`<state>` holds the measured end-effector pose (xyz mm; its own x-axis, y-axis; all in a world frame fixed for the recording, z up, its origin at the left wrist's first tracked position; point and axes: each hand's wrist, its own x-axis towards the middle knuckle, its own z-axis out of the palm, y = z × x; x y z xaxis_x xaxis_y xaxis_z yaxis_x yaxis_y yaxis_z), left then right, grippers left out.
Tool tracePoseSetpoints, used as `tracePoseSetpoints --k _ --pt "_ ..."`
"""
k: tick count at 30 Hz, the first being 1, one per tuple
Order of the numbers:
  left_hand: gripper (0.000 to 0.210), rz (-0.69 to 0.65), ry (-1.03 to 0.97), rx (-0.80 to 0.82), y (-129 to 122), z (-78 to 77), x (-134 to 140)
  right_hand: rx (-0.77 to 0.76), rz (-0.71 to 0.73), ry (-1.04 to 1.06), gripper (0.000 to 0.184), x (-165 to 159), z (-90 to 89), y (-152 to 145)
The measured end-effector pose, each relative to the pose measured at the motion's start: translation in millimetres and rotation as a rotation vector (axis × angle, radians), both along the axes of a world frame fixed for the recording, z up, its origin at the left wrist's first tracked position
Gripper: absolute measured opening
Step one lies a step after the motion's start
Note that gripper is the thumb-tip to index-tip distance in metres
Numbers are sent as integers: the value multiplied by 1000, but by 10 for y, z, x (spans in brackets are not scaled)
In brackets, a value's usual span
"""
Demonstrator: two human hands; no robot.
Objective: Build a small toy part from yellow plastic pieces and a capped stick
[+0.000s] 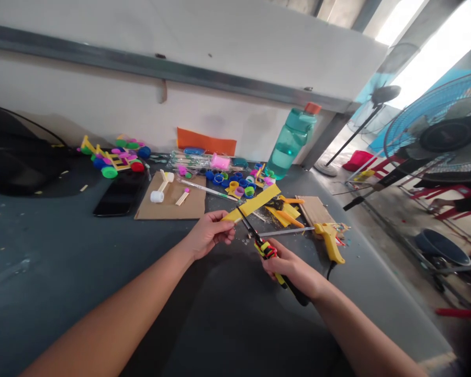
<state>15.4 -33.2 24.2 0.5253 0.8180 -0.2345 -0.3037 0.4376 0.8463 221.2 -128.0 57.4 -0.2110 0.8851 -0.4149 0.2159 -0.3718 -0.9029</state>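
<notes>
My left hand (212, 233) pinches the near end of a yellow strip (259, 202), which slants up and away to the right. My right hand (284, 263) is wrapped round black, yellow and red scissors (266, 248). Their blades meet the strip just beyond my left fingertips; whether they have cut into it I cannot make out. Behind the strip lie orange-handled pliers (291, 200) and more yellow pieces (286, 214). To the right of my right hand rests a yellow glue gun (329, 242), with a clear glue stick (284, 231) at its nozzle.
A cardboard piece (188, 207) carries small sticks and white caps, beside a black phone (115, 196). Several colourful bottle caps (220, 178) lie at the back near a teal water bottle (288, 144). Colourful toy cars (113, 157) stand at the left. A fan (443, 133) stands beyond the table's right edge.
</notes>
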Motion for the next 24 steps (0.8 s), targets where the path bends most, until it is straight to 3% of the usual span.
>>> tracePoseSetpoints --k 16,24 --pt "30 -48 -22 -8 -26 45 10 1 17 30 24 -50 42 -5" --pt "30 -51 -20 -15 -21 36 14 1 19 50 23 -25 -43 -18"
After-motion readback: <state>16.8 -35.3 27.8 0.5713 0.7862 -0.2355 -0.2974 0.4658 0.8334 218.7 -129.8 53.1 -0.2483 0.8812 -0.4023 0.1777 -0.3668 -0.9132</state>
